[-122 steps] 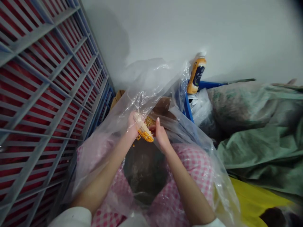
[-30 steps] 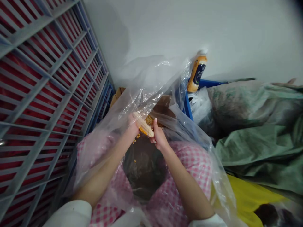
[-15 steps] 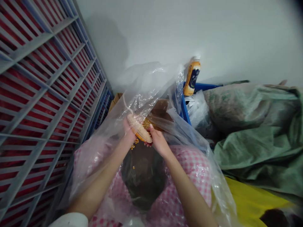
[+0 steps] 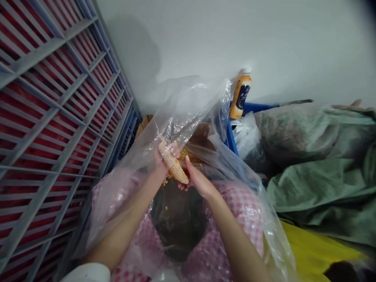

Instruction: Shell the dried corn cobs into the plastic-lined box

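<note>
Left hand (image 4: pixel 162 164) closed round a corn cob (image 4: pixel 173 166), firm grip on the pale, mostly stripped far end. Cob sits between both hands, under a draped clear plastic bag (image 4: pixel 188 105). Right hand (image 4: pixel 195 181) in a narrow grip at the near tip, thumb raised against the last yellow kernels. Heap of loose kernels (image 4: pixel 188 156) just beyond the cob. Pink checked cloth (image 4: pixel 235 207) near; red crate (image 4: pixel 53 129) left; green sack (image 4: pixel 311 188) right.
</note>
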